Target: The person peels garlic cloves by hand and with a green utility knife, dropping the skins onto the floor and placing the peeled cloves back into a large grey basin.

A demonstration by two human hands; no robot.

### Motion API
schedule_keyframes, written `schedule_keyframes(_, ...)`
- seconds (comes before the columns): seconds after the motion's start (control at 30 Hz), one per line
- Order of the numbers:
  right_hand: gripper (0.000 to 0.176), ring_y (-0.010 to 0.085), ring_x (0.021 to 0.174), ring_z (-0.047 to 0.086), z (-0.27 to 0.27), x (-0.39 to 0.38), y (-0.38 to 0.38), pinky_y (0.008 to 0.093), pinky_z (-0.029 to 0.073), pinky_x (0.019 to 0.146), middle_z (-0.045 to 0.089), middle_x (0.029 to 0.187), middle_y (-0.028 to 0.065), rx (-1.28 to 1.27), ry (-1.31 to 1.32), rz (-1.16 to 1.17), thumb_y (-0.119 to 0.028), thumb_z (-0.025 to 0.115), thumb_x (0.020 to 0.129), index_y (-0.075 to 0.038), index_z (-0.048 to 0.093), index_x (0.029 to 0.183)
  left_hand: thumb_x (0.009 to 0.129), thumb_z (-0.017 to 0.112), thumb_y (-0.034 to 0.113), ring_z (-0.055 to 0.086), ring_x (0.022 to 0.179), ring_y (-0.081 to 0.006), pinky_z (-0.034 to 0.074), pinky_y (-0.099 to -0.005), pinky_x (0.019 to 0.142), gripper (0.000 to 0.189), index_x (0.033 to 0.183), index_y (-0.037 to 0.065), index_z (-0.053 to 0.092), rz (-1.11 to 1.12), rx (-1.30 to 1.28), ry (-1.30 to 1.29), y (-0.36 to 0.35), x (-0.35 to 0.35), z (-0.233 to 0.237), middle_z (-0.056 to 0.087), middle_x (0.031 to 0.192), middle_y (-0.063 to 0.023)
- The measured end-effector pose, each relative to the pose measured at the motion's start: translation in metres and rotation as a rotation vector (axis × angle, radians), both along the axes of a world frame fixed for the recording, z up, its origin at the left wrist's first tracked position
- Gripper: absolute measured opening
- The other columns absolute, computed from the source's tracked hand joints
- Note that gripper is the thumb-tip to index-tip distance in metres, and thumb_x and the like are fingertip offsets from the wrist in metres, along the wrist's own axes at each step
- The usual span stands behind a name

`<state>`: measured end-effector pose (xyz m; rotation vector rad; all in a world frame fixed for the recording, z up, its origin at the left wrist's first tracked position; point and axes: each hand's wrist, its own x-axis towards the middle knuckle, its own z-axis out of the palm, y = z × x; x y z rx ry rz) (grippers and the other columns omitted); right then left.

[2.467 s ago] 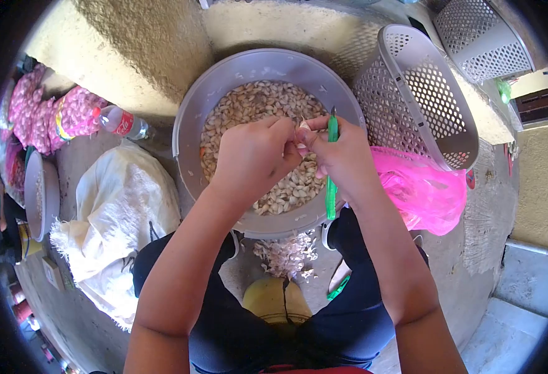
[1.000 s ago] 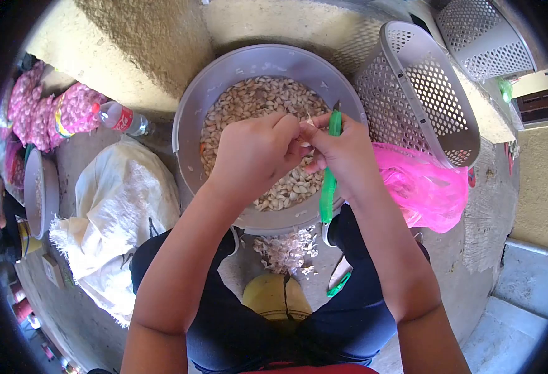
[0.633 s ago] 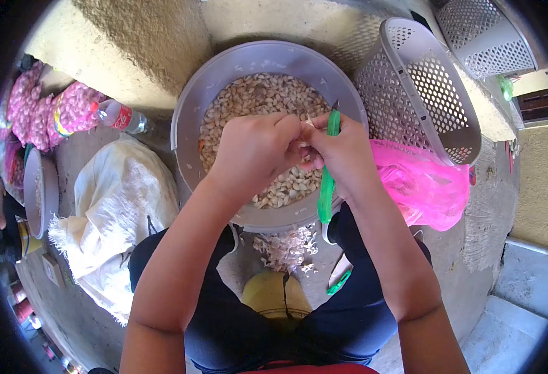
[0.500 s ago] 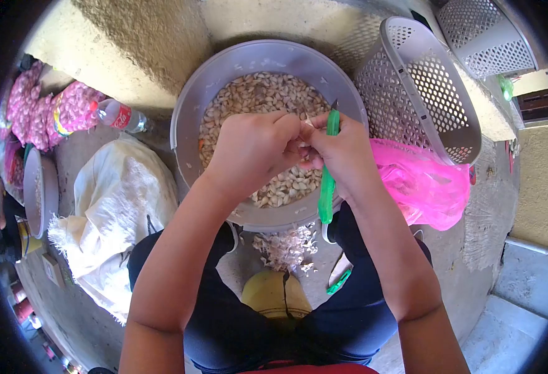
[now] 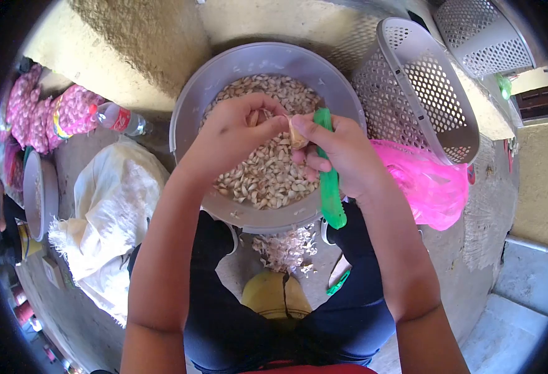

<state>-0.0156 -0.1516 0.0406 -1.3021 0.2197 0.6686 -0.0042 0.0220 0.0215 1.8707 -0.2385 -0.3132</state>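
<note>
A large grey basin (image 5: pixel 183 112) full of garlic cloves (image 5: pixel 267 181) stands before me. Above it, my left hand (image 5: pixel 239 128) is closed, its thumb and finger pinching at one end of a garlic clove (image 5: pixel 297 132). More cloves seem to show in its curled fingers. My right hand (image 5: pixel 342 146) grips the same clove between thumb and fingers. It also holds a green-handled cutter knife (image 5: pixel 330 193), handle down across the palm and blade end up. Both hands meet at the clove.
Pale peelings (image 5: pixel 286 249) lie on the floor below the basin, by a yellow container (image 5: pixel 277 293). To the right are a perforated grey basket (image 5: pixel 417 93) and a pink plastic bag (image 5: pixel 423 187). On the left are a white sack (image 5: pixel 112 199), a Coca-Cola bottle (image 5: pixel 121 118) and pink net bags (image 5: pixel 77 109).
My left hand has turned and shifted slightly left, showing its thumb. The clove between my hands now shows clearly. The cutter knife has tilted, its lower end swinging right.
</note>
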Motion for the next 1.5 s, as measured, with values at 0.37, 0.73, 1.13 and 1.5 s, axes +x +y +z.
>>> schedule_keyframes(0.37,0.022,0.0047,0.04,0.038,0.018,0.005,-0.026,0.0192,0.029,0.037,0.053,0.058,0.0056,-0.022,-0.047,0.447,-0.022,0.061,0.08,-0.003,0.051,0.086,0.087,0.047,0.039,0.036,0.042,-0.0061,0.026,-0.0191,0.038,0.038,0.076,0.004,0.055,-0.289,-0.514,0.708,-0.003,-0.01,0.008,0.041,0.054,0.002)
schedule_keyframes(0.73,0.016,0.0069,0.045,0.045,-0.02,0.008,0.011,0.0206,0.034,0.039,0.054,0.061,0.0018,-0.247,-0.181,-0.141,-0.015,0.055,0.081,-0.001,0.058,0.088,0.089,0.039,0.04,0.038,0.039,-0.0047,0.026,-0.0153,0.029,0.039,0.071,0.006,0.046,0.165,-1.141,1.134,-0.038,-0.022,-0.009,0.041,0.054,0.0016)
schedule_keyframes(1.13,0.023,0.0061,0.044,0.043,0.005,0.003,0.0,0.0218,0.035,0.038,0.052,0.064,0.0002,-0.288,-0.194,0.023,-0.023,0.059,0.08,-0.004,0.055,0.094,0.081,0.058,0.024,0.04,0.05,-0.0033,0.029,-0.0162,0.043,0.018,0.075,0.009,0.048,0.221,-0.422,0.326,-0.029,-0.011,-0.003,0.044,0.063,0.0033)
schedule_keyframes(1.5,0.024,0.0041,0.04,0.037,0.001,0.004,-0.004,0.0197,0.031,0.036,0.051,0.069,0.0007,0.241,0.004,-0.095,-0.022,0.057,0.082,-0.006,0.05,0.097,0.077,0.065,0.019,0.045,0.06,-0.0054,0.038,-0.0207,0.053,0.029,0.096,0.0,0.054,0.107,-0.172,-0.04,-0.018,-0.006,0.007,0.052,0.067,-0.001)
